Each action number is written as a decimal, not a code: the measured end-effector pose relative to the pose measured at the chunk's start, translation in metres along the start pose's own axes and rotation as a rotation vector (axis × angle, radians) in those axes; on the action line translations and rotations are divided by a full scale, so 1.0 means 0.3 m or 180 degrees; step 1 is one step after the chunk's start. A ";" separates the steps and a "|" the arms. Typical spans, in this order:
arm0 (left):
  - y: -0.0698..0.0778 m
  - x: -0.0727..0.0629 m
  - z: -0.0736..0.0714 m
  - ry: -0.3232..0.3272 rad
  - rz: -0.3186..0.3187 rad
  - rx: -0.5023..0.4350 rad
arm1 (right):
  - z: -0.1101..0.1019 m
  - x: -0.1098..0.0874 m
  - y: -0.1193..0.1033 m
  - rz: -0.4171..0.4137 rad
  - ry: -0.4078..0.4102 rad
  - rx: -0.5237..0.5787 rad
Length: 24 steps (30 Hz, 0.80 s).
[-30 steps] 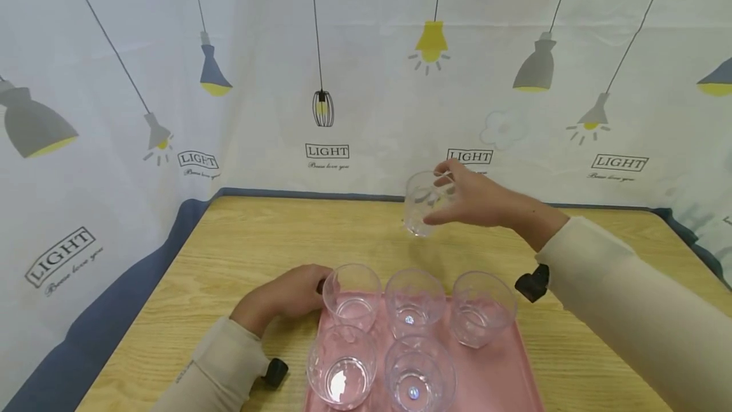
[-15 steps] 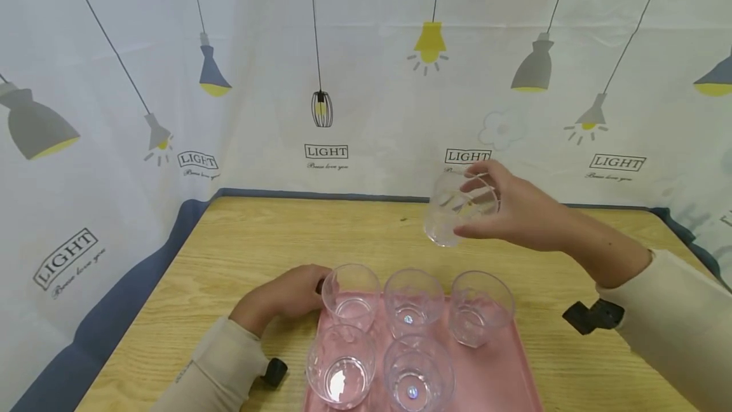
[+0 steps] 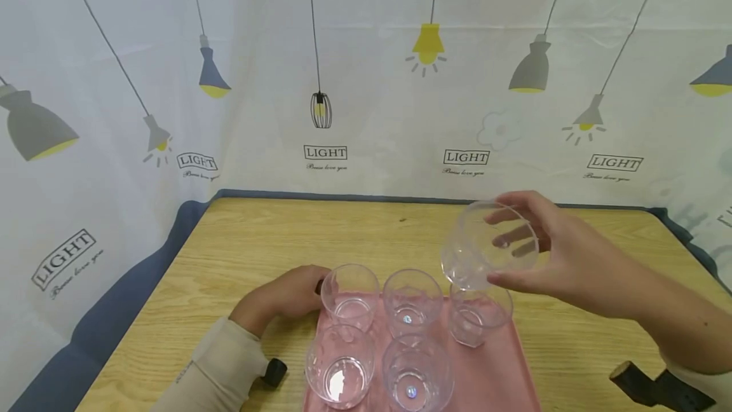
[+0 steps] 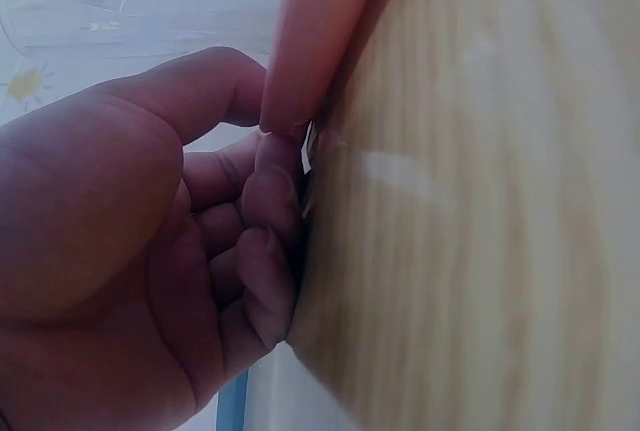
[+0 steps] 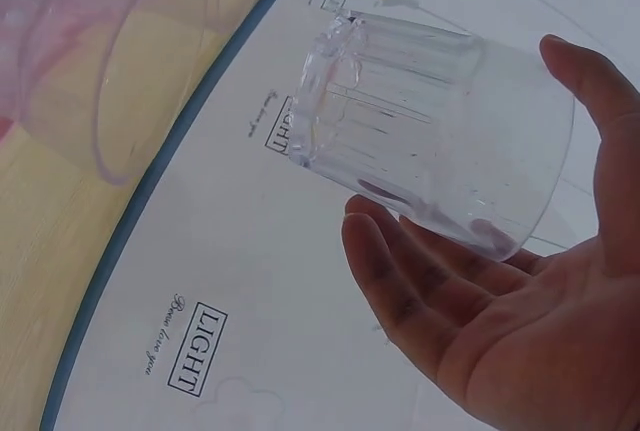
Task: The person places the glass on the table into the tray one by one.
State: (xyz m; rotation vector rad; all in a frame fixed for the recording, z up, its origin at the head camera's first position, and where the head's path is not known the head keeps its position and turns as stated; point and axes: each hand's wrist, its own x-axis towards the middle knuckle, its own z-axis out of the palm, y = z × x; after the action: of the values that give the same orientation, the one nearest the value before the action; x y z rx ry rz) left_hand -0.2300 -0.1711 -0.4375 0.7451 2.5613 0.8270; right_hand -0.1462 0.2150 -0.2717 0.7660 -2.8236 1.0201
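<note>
My right hand holds a clear plastic cup by its side, above the far right part of the pink tray. The cup leans, its rim toward the hand; in the right wrist view the thumb and fingers are on opposite sides of the held cup. At the tray's far left corner, my left hand grips the edge. The left wrist view has the thumb against the tray wall and curled fingers at its lower edge. Part of this hand is hidden behind a cup in the head view.
Several clear cups stand upright on the tray: three in the far row, including a right one partly behind the held cup, and two nearer, one at left. The wooden table ends at a lamp-printed curtain.
My right hand has brought the cup rightward and nearer, down toward the tray's far right cup, tilting it more. The left hand keeps its place at the tray.
</note>
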 end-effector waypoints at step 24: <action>-0.003 -0.003 -0.002 0.0028 -0.0031 -0.0051 | 0.117 -0.216 0.050 0.0023 -0.0183 -0.0001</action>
State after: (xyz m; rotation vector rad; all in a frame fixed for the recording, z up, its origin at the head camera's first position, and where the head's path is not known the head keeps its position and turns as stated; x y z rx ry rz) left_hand -0.2299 -0.1724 -0.4374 0.7251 2.5610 0.8486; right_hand -0.0919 0.2319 -0.3211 0.7983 -2.8766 1.0148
